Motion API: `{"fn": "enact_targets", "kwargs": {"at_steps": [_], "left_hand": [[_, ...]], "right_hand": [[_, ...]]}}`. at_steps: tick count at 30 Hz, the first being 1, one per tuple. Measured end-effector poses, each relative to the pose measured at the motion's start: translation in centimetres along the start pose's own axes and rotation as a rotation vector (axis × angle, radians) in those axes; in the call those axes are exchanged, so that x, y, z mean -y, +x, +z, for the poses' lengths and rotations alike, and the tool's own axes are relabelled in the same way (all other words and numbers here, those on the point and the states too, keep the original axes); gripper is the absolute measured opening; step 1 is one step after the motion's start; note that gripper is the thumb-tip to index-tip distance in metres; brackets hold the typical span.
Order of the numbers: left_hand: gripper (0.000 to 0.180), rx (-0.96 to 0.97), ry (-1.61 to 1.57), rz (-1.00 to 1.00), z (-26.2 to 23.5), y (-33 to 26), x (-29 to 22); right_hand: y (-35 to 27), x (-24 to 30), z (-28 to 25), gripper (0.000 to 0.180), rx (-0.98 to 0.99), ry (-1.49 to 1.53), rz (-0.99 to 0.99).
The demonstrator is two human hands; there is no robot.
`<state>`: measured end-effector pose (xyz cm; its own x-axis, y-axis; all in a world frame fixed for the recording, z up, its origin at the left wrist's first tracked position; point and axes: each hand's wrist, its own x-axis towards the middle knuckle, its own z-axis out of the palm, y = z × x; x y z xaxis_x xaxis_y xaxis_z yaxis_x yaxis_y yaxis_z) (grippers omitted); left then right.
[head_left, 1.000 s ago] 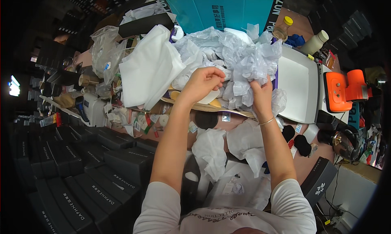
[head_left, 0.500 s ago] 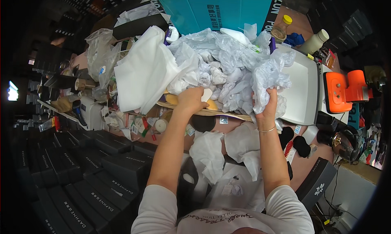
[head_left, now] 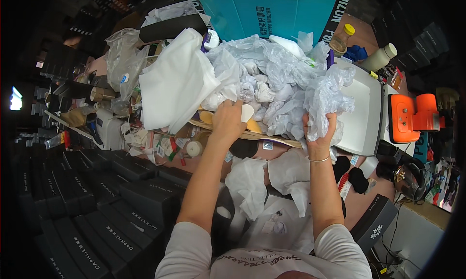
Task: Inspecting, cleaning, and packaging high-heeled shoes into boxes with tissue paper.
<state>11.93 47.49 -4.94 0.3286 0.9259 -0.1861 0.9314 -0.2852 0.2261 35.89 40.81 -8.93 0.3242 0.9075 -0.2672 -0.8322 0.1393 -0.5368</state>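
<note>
My right hand (head_left: pixel 321 132) is closed around a crumpled thin white plastic bag (head_left: pixel 327 97), at the right end of a large heap of crumpled white packing paper (head_left: pixel 281 102). My left hand (head_left: pixel 228 120) reaches over the near edge of a low open cardboard box (head_left: pixel 276 139) that holds the heap. Its fingertips are hidden, so its grip does not show. Beside it are a flat white rounded piece (head_left: pixel 247 113) and yellow pads (head_left: pixel 253 126). A stack of smooth white sheets (head_left: pixel 177 82) leans over the box at the left.
A blue carton (head_left: pixel 262 12) stands behind the heap. To the right are a white tray (head_left: pixel 361 109), an orange device (head_left: pixel 405 118) and a pale bottle (head_left: pixel 381 57). Black shoeboxes (head_left: pixel 111 230) fill the lower left. White tissue sheets (head_left: pixel 246 186) lie near my body.
My left hand has shifted slightly, its thumb no longer beside the yellow pad. My right hand still grips the bag in nearly the same place. The view has shifted a little.
</note>
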Motion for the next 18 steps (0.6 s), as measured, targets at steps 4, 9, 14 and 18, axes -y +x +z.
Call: {"fn": "enact_targets", "kwargs": {"at_steps": [4,9,14,18], "left_hand": [[0.045,0.032,0.041,0.007,-1.3,-1.0,-0.8],[0.043,-0.210,-0.156,0.175,-2.3,0.0,-3.7],[0.050,-0.419,0.160,0.313,1.5,3.7,-1.6],[0.050,-0.261,-0.323,0.054,-0.2,4.4,1.6]], "right_hand": [[-0.1,0.0,-0.4,0.029,0.056,0.040,0.009],[-0.3,0.1,0.3,0.031,0.027,0.075,-0.009],[-0.1,-0.3,-0.7,0.033,0.111,0.031,0.016],[0.0,-0.2,-0.9,0.034,0.100,0.037,0.006]]}}
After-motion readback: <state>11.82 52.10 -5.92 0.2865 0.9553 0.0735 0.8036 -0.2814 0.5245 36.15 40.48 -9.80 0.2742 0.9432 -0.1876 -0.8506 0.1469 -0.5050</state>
